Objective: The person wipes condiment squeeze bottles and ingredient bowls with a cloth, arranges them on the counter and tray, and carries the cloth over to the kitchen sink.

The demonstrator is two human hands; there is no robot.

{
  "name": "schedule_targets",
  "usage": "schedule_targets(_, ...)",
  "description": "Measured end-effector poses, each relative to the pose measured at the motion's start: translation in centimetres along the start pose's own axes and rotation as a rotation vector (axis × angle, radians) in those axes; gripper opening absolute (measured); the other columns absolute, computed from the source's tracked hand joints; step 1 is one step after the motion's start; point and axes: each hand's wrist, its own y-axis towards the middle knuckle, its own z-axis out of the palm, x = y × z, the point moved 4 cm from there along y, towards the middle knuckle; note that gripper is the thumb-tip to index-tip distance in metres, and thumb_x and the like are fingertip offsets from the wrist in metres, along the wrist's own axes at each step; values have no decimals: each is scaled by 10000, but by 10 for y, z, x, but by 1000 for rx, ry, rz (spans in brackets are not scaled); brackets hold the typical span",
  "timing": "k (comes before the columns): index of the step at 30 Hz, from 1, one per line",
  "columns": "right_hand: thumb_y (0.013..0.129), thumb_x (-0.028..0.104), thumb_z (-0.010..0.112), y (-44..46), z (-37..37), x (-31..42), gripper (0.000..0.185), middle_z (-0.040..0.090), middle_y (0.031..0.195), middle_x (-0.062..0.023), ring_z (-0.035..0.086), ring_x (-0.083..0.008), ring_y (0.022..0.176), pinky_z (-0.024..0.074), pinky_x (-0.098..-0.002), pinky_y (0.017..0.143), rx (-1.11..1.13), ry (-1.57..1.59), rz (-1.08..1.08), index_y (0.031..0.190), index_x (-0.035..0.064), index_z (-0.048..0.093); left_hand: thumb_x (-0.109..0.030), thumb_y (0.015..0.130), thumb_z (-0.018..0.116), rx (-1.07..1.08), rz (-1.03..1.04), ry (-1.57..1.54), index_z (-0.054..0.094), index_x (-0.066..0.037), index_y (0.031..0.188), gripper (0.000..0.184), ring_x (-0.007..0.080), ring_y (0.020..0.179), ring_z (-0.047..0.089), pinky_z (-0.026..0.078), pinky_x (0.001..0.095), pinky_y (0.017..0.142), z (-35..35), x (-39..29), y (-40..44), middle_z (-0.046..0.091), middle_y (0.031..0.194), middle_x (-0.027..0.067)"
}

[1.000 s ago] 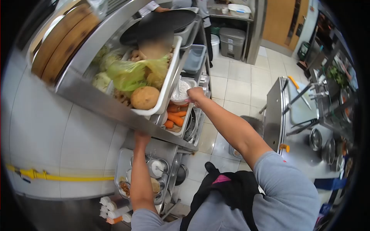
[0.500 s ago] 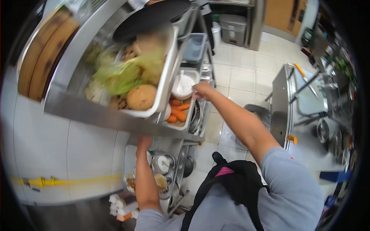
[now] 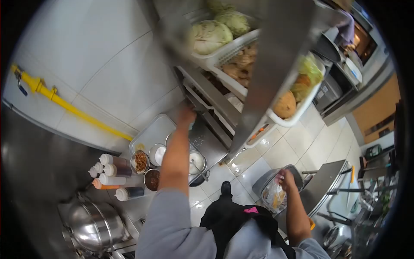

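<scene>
- Nearest: black apron [image 3: 220, 219] with a pink patch [image 3: 250, 210], grey sleeves either side.
- Right hand [image 3: 286, 179]: fingers bent, partly closed, over the near-right part of the grey bin [image 3: 258, 182]. Can't tell if it has hold of anything, or touches the contents.
- Grey bin: on the tiled floor [image 3: 217, 170], right of the person's shoe [image 3: 226, 188]. Clear plastic and yellowish scraps inside.
- Lower left: domed steel vessel [image 3: 95, 225]; beyond it, a cluster of squeeze bottles [image 3: 115, 169], white caps plus an orange one.
- Next to the bottles: tray [image 3: 148, 133]. By its near end, a bowl of brown pieces [image 3: 140, 162] and a bowl of dark red stuff [image 3: 152, 179]; a bowl of white stuff [image 3: 158, 154] just beyond.
- Right of the forearm: steel bowl [image 3: 197, 163], white contents, utensil in it.
- Left hand [image 3: 185, 115]: arm stretched out beyond the tray, by the steel rack [image 3: 276, 64]. Blurred; can't tell how open, or if it holds anything.
- On the rack: cabbage [image 3: 211, 36], lumpy pale-brown pieces [image 3: 241, 67], round brown vegetable [image 3: 285, 106].
- Left wall: yellow pipe [image 3: 77, 112].
- Far right: wooden door [image 3: 379, 107].
</scene>
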Motion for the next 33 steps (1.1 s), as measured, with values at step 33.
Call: schedule_targets(33,969,232,534,-28,-54,-65,177,607,970,-79,650,-249,835,598,-445,651,-16,-619,160,1078,97,568,-192,931,544,93,-347,362,613,3,1244,375,458,1304,435,443,548,1007,78,91,35,439,1422,196)
